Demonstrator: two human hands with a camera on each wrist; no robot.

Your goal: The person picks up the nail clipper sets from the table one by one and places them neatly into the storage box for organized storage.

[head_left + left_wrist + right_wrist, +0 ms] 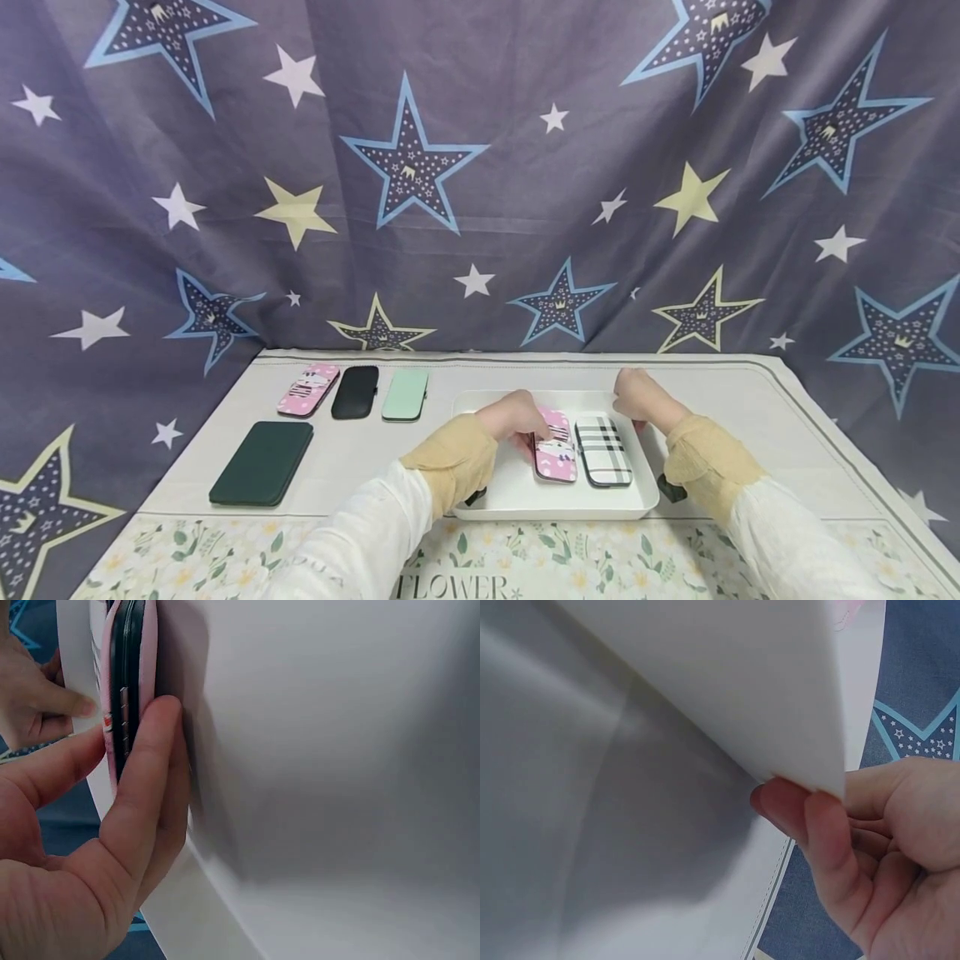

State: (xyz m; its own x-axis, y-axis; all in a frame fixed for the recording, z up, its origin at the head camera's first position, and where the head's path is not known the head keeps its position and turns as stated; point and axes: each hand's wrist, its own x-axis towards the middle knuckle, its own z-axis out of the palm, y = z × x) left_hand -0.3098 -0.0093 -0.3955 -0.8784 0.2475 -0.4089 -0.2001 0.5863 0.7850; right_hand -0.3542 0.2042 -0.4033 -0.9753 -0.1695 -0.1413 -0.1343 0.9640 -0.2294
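A shallow white tray stands at the table's middle, holding a pink patterned hard case and a white case with black plaid stripes. My left hand pinches the pink case between thumb and fingers. In the left wrist view, that case's dark seam and metal hinge face the camera, with the left fingertips on its side. My right hand grips the tray's far right corner. Seen from the right wrist, its fingers curl under the tray wall, the thumb mostly hidden.
Left of the tray lie another pink patterned case, a black case, a mint green case and a larger dark green case. A floral mat runs along the front. Behind the table hangs a star-patterned curtain.
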